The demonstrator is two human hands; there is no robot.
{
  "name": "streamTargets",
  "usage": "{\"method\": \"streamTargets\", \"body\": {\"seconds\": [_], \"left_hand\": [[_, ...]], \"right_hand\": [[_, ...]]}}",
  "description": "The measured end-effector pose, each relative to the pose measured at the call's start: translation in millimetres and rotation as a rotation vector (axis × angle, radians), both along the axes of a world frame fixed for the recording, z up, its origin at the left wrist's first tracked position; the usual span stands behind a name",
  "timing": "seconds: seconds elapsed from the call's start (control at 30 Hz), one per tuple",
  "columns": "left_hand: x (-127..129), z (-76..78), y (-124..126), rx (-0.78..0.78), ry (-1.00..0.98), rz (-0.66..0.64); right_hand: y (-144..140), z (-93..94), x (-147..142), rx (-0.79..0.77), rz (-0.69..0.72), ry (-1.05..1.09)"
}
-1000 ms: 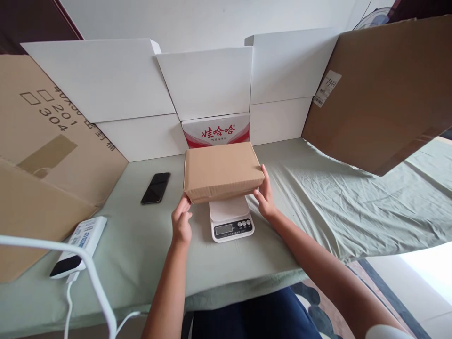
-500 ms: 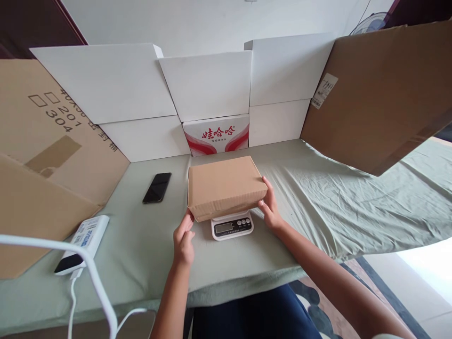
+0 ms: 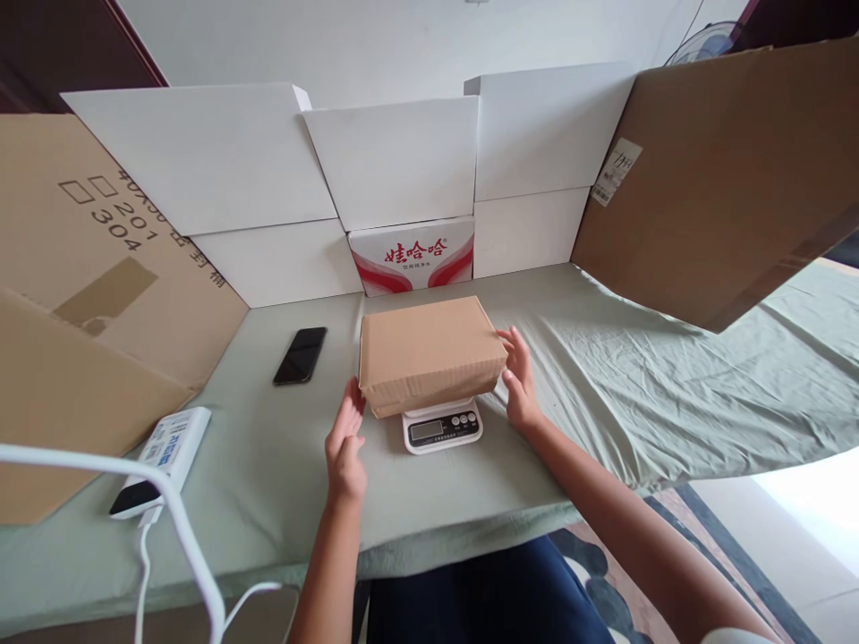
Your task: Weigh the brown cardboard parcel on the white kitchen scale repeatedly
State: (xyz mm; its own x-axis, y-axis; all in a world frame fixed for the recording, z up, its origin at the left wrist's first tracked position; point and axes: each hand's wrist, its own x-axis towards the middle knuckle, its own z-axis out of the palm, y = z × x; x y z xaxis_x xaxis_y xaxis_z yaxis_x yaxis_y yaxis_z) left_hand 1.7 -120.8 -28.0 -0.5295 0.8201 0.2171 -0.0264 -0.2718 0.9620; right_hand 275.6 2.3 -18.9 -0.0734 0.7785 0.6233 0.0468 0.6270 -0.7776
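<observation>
A closed brown cardboard box (image 3: 429, 349) rests on a small white digital scale (image 3: 443, 432), whose display and buttons stick out in front; its weighing surface is hidden under the box. At the box's front left corner is my left hand (image 3: 347, 447), open, with fingers stretched along the side and the tips partly behind the corner. Beside the right end, my right hand (image 3: 521, 380) is open, fingers spread and thumb apart, close to the cardboard. Whether the fingertips still touch the box I cannot tell.
A black phone (image 3: 301, 355) lies left of the box. Nearer on the left are a white power bank (image 3: 165, 461) and a white cable (image 3: 181, 528). White boxes (image 3: 403, 161) line the back; large cartons stand left (image 3: 80, 250) and right (image 3: 711, 179) on the green cloth (image 3: 604, 358).
Both hands have loosened from the box; the right fingers have opened and drawn back slightly from its right end. The box stays on the scale.
</observation>
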Motion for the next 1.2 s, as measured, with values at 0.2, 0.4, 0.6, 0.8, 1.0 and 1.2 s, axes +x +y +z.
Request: {"method": "streamTargets", "body": {"seconds": [0.2, 0.4, 0.6, 0.8, 1.0, 1.2], "left_hand": [[0, 0.5, 1, 0.036, -0.017, 0.002], [1, -6.4, 1, -0.182, 0.031, -0.019], [2, -2.1, 2, -0.143, 0.055, -0.059], [4, 2.2, 2, -0.107, 0.05, -0.043], [6, 1.2, 1, -0.134, 0.054, -0.064], [-4, 25.5, 29, -0.063, 0.049, -0.039]], "right_hand": [[4, 6.5, 3, -0.027, -0.06, 0.086], [1, 4.2, 1, -0.05, 0.023, 0.069], [-2, 4.1, 2, -0.065, 0.045, 0.013], [-3, 4.8, 1, -0.085, 0.05, 0.001], [-9, 8.7, -1, -0.101, 0.072, -0.031], [5, 41.2, -6, -0.033, 0.046, -0.012]]}}
